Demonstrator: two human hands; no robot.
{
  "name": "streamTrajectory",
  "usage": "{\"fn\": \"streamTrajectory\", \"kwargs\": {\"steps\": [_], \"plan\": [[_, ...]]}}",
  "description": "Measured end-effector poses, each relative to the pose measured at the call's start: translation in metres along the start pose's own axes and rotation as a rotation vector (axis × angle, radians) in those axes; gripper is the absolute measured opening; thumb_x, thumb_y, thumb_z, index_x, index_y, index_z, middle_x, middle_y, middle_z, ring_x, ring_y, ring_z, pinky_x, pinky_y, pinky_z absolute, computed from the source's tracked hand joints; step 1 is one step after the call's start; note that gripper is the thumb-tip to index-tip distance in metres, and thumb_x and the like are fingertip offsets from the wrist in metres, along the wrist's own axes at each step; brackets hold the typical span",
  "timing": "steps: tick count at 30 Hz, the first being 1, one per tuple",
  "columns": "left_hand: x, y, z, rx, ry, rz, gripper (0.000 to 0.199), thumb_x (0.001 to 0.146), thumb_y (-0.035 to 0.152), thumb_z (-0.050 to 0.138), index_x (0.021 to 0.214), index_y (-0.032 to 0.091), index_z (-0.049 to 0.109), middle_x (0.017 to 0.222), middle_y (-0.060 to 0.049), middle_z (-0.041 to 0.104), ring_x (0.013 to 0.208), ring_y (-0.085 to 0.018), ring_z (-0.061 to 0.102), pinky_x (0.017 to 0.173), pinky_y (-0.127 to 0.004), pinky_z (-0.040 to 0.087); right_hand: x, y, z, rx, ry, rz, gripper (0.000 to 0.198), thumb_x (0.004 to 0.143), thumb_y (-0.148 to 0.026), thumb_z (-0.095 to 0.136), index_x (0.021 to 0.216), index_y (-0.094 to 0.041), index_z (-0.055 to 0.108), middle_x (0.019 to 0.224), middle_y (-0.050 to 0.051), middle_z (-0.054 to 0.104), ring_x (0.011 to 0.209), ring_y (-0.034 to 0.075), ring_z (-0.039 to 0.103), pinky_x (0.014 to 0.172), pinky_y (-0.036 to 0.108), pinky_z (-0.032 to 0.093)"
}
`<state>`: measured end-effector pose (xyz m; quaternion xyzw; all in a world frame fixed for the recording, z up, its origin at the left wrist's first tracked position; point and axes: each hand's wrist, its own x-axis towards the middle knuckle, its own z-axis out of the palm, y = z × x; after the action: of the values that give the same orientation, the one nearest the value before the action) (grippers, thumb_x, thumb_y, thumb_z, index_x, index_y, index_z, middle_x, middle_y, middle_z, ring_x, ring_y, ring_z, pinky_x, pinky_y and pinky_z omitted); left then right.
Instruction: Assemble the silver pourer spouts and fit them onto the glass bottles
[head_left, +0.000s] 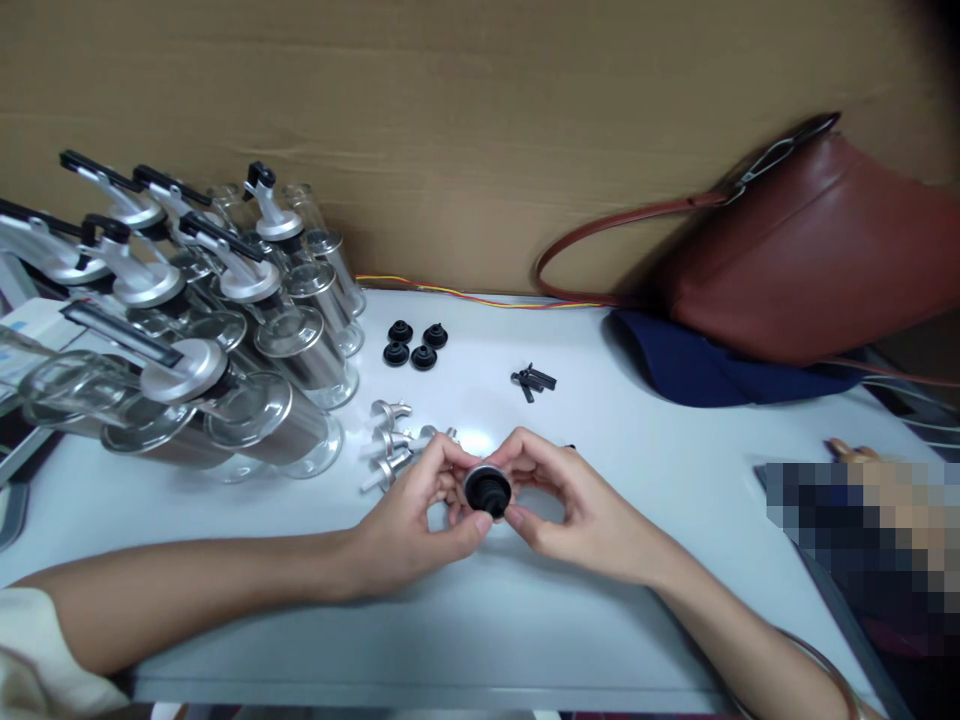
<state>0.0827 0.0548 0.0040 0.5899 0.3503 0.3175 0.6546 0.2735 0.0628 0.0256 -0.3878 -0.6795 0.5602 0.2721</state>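
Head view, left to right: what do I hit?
Clear-glass bottles with metal sleeves → four stepped, round, black rubber-like pieces → silver-rimmed round black piece, held by left hand and right hand → small, narrow black pieces → navy-blue cap.

One left hand (420, 520) and one right hand (581, 510) share one silver-rimmed black stopper (489, 492). Four loose black stoppers (424, 357) lie on the table. At least three silver spouts (391, 470) show, others perhaps hidden; the small black levers (536, 380) overlap too much to count, as do the metal-sleeved glass bottles (304, 355). Seven lever-topped pourers (187, 372), one brown handbag (810, 260) and one navy cap (697, 375) are visible.
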Motion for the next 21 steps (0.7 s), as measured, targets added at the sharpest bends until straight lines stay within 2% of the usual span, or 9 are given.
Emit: {"fn": "streamTrajectory", "kwargs": {"steps": [6,11,21], "plan": [[-0.0008,-0.0066,-0.0018,0.049,-0.042,0.027,0.022,0.080,0.022,0.059,0.093,0.022,0.041,0.086,-0.001,0.050,0.078,-0.015,0.049,0.069,-0.029,0.041,-0.0002,0.0006,0.0001,-0.117,-0.003,-0.006,0.016,0.070,-0.014,0.055,0.081,-0.022,0.048,0.072,-0.001,0.059,0.067,0.014,0.056,0.064,0.027,0.047],[-0.0016,-0.0078,-0.0028,0.090,-0.063,0.033,0.021,0.078,0.015,0.056,0.092,0.021,0.043,0.086,0.000,0.046,0.080,-0.016,0.047,0.070,-0.029,0.039,-0.0011,0.0010,0.0010,-0.189,-0.010,-0.023,0.015,0.069,-0.015,0.055,0.078,-0.022,0.046,0.066,-0.004,0.055,0.060,0.011,0.051,0.056,0.023,0.042],[-0.0023,-0.0061,-0.0016,0.111,-0.083,-0.009,0.021,0.077,0.012,0.055,0.091,0.021,0.043,0.081,0.001,0.045,0.069,-0.013,0.040,0.062,-0.025,0.035,-0.0029,-0.0028,0.0025,-0.273,-0.013,-0.015,0.018,0.066,-0.012,0.053,0.080,-0.022,0.046,0.063,-0.005,0.052,0.056,0.010,0.049,0.052,0.022,0.041]]}}
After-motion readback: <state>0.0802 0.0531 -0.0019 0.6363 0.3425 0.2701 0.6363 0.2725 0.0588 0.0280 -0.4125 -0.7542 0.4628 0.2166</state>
